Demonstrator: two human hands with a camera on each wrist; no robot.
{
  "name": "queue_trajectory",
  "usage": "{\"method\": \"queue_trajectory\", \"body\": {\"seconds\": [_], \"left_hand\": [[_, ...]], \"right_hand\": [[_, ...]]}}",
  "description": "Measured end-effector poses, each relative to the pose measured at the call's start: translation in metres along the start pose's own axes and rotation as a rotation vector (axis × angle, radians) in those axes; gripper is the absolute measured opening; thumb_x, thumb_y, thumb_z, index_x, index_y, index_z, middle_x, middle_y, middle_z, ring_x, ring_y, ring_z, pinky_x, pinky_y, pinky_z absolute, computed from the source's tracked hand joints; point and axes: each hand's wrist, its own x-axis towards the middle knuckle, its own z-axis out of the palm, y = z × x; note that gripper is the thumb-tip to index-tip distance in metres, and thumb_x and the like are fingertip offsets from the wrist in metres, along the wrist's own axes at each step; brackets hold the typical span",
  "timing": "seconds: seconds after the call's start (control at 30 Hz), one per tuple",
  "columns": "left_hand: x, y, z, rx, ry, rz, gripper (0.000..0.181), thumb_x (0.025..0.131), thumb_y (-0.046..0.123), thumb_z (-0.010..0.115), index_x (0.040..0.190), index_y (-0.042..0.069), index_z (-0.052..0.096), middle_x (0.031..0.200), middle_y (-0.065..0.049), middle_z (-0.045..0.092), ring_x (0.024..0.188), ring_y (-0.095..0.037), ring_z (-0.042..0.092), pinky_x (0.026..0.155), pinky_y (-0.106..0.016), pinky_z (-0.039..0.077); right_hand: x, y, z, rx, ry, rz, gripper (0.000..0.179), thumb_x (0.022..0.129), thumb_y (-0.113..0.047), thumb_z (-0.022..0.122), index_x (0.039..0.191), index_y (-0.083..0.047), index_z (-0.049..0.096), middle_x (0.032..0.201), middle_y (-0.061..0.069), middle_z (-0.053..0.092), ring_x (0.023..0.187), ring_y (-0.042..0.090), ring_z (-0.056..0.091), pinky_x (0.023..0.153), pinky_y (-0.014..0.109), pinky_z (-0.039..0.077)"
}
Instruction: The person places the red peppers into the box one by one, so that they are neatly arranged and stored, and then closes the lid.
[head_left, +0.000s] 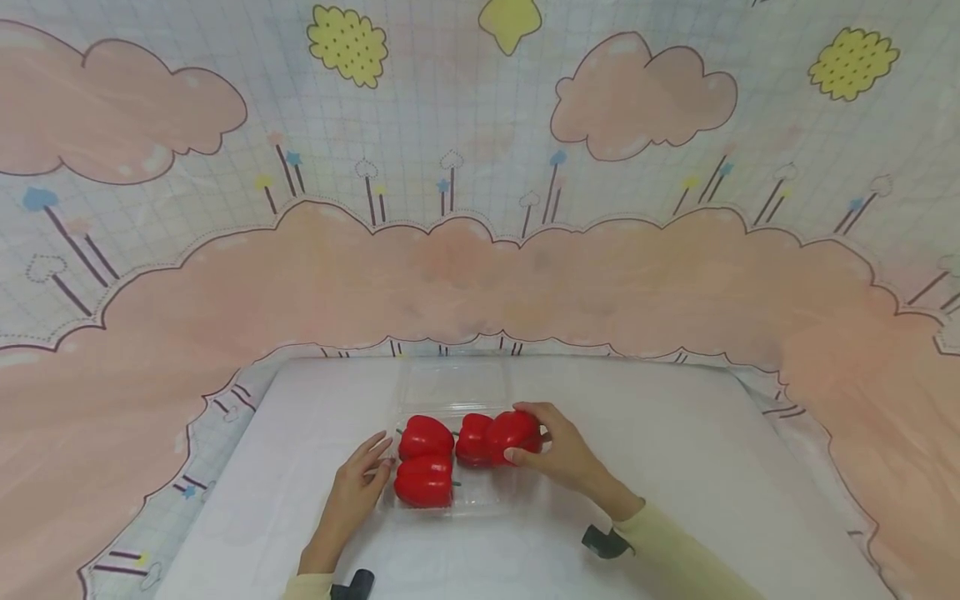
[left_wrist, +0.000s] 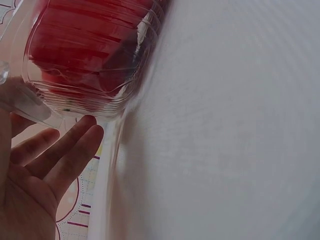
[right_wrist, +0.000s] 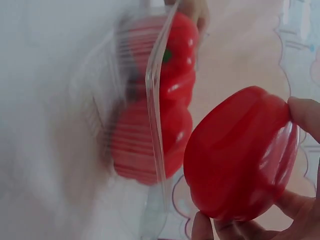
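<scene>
In the head view, my right hand (head_left: 562, 446) holds a red bell pepper (head_left: 513, 437) at the right end of a clear plastic clamshell box (head_left: 483, 502). The right wrist view shows this pepper (right_wrist: 237, 155) raised beside the box's rim (right_wrist: 154, 125), thumb on one side and fingers on the other. Three more peppers lie inside: one at the back left (head_left: 426, 437), one at the front left (head_left: 423, 482) and one at the back right (head_left: 472, 440), partly hidden. My left hand (head_left: 360, 483) is at the box's left side, its fingertips (left_wrist: 90, 131) right by the ribbed wall.
The clear lid (head_left: 453, 385) lies folded back behind the box on a white table (head_left: 660, 467). A printed cloth (head_left: 480, 279) with clouds hangs behind and around the table. Dark straps (head_left: 606, 542) sit near both wrists.
</scene>
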Motion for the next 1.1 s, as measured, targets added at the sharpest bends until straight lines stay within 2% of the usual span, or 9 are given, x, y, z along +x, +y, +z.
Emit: {"method": "queue_trajectory", "body": {"seconds": [0.3, 0.6, 0.77, 0.9, 1.1], "left_hand": [[0.0, -0.001, 0.0, 0.01, 0.001, 0.002, 0.04, 0.092, 0.003, 0.063, 0.131, 0.0, 0.06, 0.143, -0.018, 0.054, 0.099, -0.029, 0.071, 0.081, -0.034, 0.062], [0.0, -0.001, 0.0, 0.021, 0.006, 0.01, 0.04, 0.092, 0.003, 0.063, 0.131, 0.0, 0.06, 0.142, -0.018, 0.054, 0.099, -0.029, 0.072, 0.08, -0.034, 0.062], [0.0, -0.003, 0.001, 0.024, 0.007, 0.006, 0.04, 0.092, 0.004, 0.063, 0.132, 0.001, 0.06, 0.143, -0.018, 0.054, 0.1, -0.029, 0.072, 0.08, -0.033, 0.062], [0.0, -0.002, 0.001, 0.019, 0.006, 0.006, 0.04, 0.093, 0.005, 0.063, 0.132, 0.001, 0.06, 0.143, -0.018, 0.054, 0.1, -0.029, 0.071, 0.08, -0.033, 0.062], [0.0, -0.001, 0.001, 0.012, 0.001, -0.006, 0.039, 0.093, 0.004, 0.062, 0.132, 0.001, 0.06, 0.143, -0.017, 0.054, 0.1, -0.028, 0.071, 0.081, -0.032, 0.062]], "right_hand": [[-0.006, -0.009, 0.013, -0.085, -0.046, -0.075, 0.069, 0.077, -0.042, 0.079, 0.138, -0.024, 0.052, 0.136, 0.002, 0.055, 0.121, 0.023, 0.055, 0.087, 0.037, 0.061], [-0.008, -0.012, 0.026, -0.196, -0.103, -0.028, 0.071, 0.077, -0.048, 0.078, 0.138, -0.025, 0.051, 0.132, 0.003, 0.055, 0.122, 0.025, 0.054, 0.083, 0.043, 0.063], [-0.008, -0.014, 0.032, -0.246, -0.132, -0.047, 0.071, 0.074, -0.048, 0.079, 0.136, -0.024, 0.054, 0.13, 0.004, 0.055, 0.119, 0.024, 0.054, 0.082, 0.041, 0.063], [-0.008, -0.014, 0.035, -0.234, -0.186, -0.061, 0.073, 0.071, -0.045, 0.082, 0.136, -0.026, 0.053, 0.131, 0.003, 0.052, 0.12, 0.023, 0.053, 0.081, 0.04, 0.063], [-0.007, -0.013, 0.036, -0.2, -0.246, -0.092, 0.072, 0.074, -0.041, 0.08, 0.137, -0.027, 0.05, 0.14, 0.001, 0.045, 0.126, 0.024, 0.05, 0.085, 0.039, 0.062]]}}
